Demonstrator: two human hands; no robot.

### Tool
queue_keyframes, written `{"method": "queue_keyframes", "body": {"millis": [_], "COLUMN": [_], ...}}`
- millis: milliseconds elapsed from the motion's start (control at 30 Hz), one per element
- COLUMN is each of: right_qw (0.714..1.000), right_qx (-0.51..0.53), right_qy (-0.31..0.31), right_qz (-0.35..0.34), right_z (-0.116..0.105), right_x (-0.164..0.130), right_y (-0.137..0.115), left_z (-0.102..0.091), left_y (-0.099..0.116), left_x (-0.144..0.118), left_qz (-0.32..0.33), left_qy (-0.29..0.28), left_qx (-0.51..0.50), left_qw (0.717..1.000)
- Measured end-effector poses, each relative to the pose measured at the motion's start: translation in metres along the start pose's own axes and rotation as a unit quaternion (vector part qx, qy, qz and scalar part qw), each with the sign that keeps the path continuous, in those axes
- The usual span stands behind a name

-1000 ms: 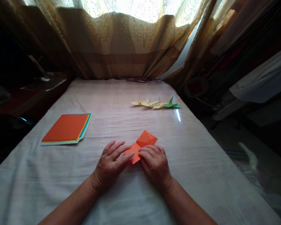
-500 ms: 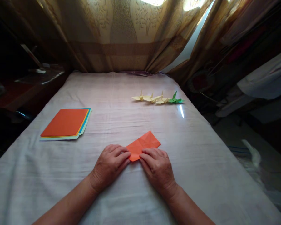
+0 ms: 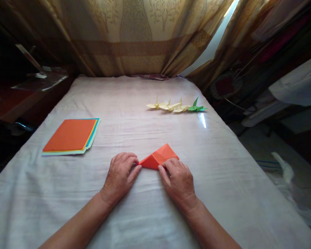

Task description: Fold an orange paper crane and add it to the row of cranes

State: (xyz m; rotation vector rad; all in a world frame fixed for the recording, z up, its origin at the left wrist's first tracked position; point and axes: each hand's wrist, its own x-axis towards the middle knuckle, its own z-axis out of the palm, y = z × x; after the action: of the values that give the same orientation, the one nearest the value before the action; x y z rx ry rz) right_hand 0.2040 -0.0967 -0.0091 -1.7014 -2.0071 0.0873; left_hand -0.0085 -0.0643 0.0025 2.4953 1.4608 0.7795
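Observation:
A folded orange-red origami paper [image 3: 159, 155] lies on the white cloth between my hands, its near edge bent up so that part of it stands off the surface. My left hand [image 3: 121, 173] pinches the paper's left corner between thumb and fingers. On the near right side, my right hand [image 3: 178, 178] grips the paper with thumb and bent fingers, covering its lower right part.
To the left lies a stack of coloured paper squares [image 3: 70, 135], orange on top. Folded cranes stand at the back right, several pale yellow [image 3: 168, 106] and one green [image 3: 197, 108]. A patterned curtain [image 3: 134, 52] hangs behind the cloth-covered surface [image 3: 119, 218].
The paper's near corner has been folded up and away from me, giving a straight near edge. My left hand has shifted slightly left and my right hand slightly right.

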Motion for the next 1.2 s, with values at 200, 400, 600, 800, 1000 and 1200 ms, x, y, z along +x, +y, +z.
{"method": "queue_keyframes", "body": {"millis": [200,400,600,800,1000,1200], "right_qw": [1.0,1.0,1.0,0.996,0.975,0.978], "right_qx": [-0.027,-0.016,0.006,0.09,0.215,0.197], "right_qy": [0.015,0.023,0.029,0.023,0.054,0.058], "right_qz": [-0.002,0.0,-0.002,-0.008,-0.005,-0.039], "right_z": [0.003,0.005,0.006,0.0,-0.007,-0.007], "right_x": [0.003,0.002,0.001,-0.002,-0.003,-0.008], "right_y": [0.001,0.001,0.002,0.008,0.021,0.023], "left_z": [0.004,0.013,0.014,0.012,0.011,0.012], "left_y": [0.015,0.017,0.015,0.017,0.017,0.017], "left_x": [-0.003,-0.006,-0.008,-0.007,-0.006,-0.006], "left_qz": [0.192,0.215,0.202,0.191,0.189,0.191], "left_qy": [0.029,-0.073,-0.101,-0.114,-0.126,-0.117], "left_qx": [-0.012,0.004,0.003,-0.008,-0.007,-0.009], "left_qw": [0.981,0.974,0.974,0.975,0.974,0.975]}}
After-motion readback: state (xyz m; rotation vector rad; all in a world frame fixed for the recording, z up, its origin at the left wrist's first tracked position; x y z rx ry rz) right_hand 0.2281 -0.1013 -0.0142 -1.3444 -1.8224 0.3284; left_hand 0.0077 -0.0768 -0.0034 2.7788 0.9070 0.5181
